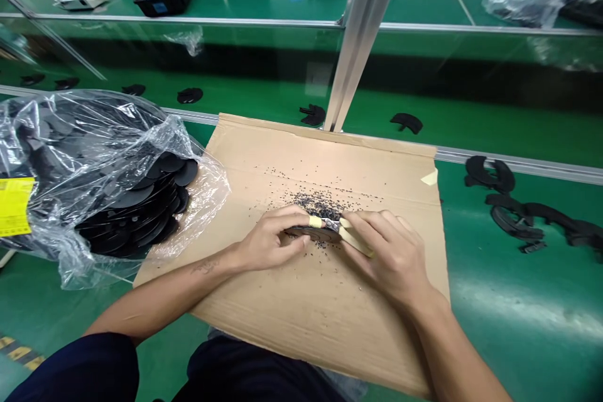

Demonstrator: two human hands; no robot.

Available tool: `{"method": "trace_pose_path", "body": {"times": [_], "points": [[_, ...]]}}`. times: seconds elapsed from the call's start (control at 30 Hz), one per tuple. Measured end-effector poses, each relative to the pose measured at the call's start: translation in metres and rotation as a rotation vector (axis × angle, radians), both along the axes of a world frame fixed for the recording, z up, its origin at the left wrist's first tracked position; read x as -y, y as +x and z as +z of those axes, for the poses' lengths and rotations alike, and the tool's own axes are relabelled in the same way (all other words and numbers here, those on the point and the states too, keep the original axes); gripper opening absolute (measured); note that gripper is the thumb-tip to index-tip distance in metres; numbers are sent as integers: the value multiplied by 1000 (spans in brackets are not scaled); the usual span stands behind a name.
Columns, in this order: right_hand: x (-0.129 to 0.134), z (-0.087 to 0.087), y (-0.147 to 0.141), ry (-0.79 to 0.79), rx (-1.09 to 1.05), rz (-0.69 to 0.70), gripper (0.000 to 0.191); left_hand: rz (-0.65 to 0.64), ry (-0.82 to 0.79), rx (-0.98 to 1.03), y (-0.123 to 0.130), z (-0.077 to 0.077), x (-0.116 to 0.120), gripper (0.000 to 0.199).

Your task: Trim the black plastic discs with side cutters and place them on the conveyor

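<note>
My left hand (pixel 276 237) grips a black round plastic part (pixel 316 233) between thumb and fingers, holding it tilted above the cardboard. A yellow wrap shows on the left index fingertip. In my right hand (pixel 389 248) is a pair of cutting pliers (pixel 353 237) with pale yellow handles. Its metal jaws meet the upper edge of the black part; whether they are closed is too small to tell. Beneath and behind both hands, many tiny black plastic bits (pixel 320 204) lie scattered over the cardboard sheet (pixel 301 314).
At left, a clear plastic bag (pixel 94 138) with a yellow label spills stacked black discs (pixel 141 207) onto the cardboard's edge. Curved black parts (pixel 490 173) lie on the green surface at right. A metal post (pixel 360 38) rises behind the cardboard; a black bin (pixel 164 0) stands farther back.
</note>
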State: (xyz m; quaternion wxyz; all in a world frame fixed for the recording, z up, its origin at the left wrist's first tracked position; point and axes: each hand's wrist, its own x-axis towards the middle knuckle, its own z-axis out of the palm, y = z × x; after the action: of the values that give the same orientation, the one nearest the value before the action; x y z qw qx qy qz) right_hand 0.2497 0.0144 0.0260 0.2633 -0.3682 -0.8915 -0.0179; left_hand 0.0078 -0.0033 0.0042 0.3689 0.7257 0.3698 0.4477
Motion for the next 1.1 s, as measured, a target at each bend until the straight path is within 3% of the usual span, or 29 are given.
{"method": "trace_pose_path", "body": {"times": [0.1,0.2,0.3,0.43,0.5,0.57,0.67,0.8,0.97,1.1], "points": [[-1,-3,0,-85,-14,-45,26,47,-252,142,-2,-1,-2,21],[-6,-8,5,-157,36,-177,31,132,-470,340,-6,-3,-9,41],[-11,-14,13,-172,86,-290,28,223,-504,406,-13,-2,-29,63],[-13,-15,18,-148,116,-375,23,308,-218,179,-31,13,-80,54],[-12,-13,18,-150,147,-412,22,360,-17,-37,-42,24,-115,50],[-11,-11,18,-173,183,-437,20,468,83,-343,-53,33,-150,42],[-8,-9,16,-221,200,-458,18,522,67,-469,-66,39,-193,31],[-3,-8,15,-243,204,-489,18,509,-35,-634,-68,36,-228,20],[-2,-9,16,-226,214,-497,14,504,-101,-754,-35,23,-253,34],[-4,-15,18,-176,195,-493,19,476,-130,-773,-6,13,-262,33]]}}
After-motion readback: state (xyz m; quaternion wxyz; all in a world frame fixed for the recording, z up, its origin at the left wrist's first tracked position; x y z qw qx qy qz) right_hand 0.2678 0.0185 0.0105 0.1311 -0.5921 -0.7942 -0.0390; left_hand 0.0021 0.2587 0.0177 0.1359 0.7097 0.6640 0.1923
